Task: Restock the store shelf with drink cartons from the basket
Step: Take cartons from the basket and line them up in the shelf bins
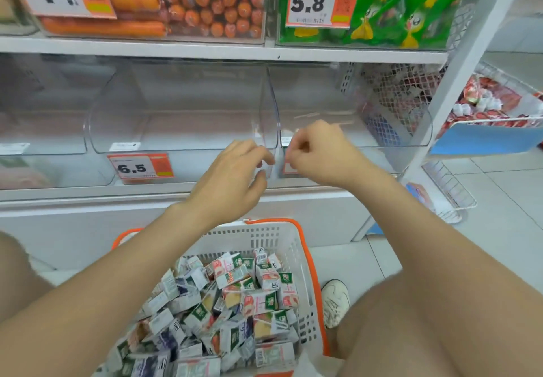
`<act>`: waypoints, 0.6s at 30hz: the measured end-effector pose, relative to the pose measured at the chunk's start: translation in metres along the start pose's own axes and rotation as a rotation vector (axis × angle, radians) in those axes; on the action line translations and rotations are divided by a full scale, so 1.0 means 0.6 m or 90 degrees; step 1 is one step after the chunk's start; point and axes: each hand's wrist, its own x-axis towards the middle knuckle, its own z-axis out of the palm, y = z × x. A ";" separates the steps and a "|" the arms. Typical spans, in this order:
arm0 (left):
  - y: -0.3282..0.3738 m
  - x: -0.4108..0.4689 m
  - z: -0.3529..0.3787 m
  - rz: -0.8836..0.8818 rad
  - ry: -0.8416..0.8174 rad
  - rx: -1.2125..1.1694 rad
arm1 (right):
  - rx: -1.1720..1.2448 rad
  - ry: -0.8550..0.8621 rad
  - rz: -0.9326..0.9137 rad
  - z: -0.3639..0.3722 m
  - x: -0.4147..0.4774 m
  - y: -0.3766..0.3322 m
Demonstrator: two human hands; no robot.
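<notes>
Head view, left hand (235,176) with fingers and thumb curled round the front corner of a clear bin (176,129), right hand (320,153) just beside it, fingers curled tight at the next bin (367,132), hold unclear, cartons (235,303) heaped in basket (308,259) below both wrists

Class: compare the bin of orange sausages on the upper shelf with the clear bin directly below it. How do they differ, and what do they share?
The sausage bin is packed full; the lower bin shows nothing inside. The left hand grips the lower bin's front corner; nothing touches the sausage bin. Both are clear plastic shelf bins.
</notes>
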 end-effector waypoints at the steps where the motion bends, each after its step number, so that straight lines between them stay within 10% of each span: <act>1: -0.005 -0.022 0.002 -0.027 -0.014 -0.022 | -0.028 -0.098 -0.018 0.020 -0.014 -0.016; 9: -0.071 -0.212 0.078 -0.231 -0.408 -0.044 | -0.250 -0.558 -0.147 0.220 -0.115 -0.062; 18: -0.100 -0.322 0.203 -0.316 -0.656 -0.074 | -0.347 -0.619 -0.160 0.390 -0.149 0.016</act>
